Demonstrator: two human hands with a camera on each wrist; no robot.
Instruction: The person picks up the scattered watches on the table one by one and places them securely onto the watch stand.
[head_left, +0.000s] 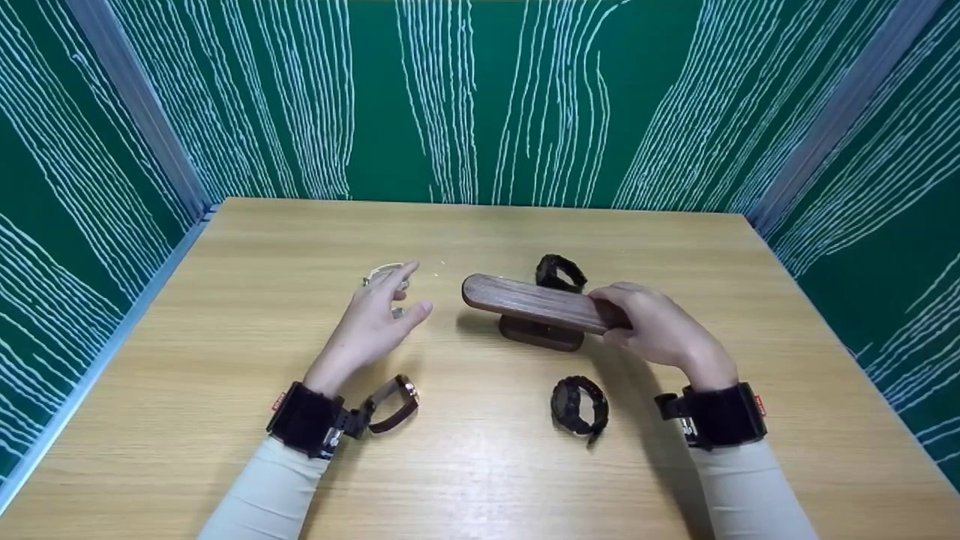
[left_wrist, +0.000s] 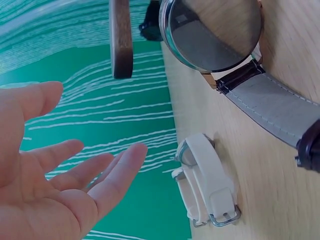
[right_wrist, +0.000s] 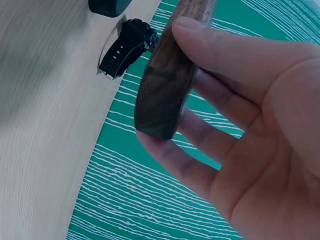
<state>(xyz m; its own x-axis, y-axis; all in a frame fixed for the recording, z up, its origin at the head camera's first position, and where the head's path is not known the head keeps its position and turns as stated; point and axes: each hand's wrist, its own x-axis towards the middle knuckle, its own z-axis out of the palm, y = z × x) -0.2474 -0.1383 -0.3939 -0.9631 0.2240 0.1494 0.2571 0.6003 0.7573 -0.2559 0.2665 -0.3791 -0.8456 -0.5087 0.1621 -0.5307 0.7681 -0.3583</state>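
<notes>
My right hand [head_left: 660, 322] grips the right end of a dark wooden bar [head_left: 532, 298], thumb on one side and fingers on the other. Just below the bar is a dark oblong base [head_left: 540, 334]; together they look like a watch display stand, though the join between them is hidden. With its fingers spread, my left hand [head_left: 367, 319] hovers left of the bar and holds nothing. It partly covers a white-strapped watch [left_wrist: 215, 175]. Nearer me, by the left wrist, stands a brown-strapped watch with a round face [left_wrist: 215, 30].
One black watch [head_left: 551, 270] lies behind the bar, and another black watch [head_left: 566, 405] lies in front of the base. All rest on a light wooden table [head_left: 480, 480]. Green panels with white lines [head_left: 487, 97] rise beyond its back and side edges.
</notes>
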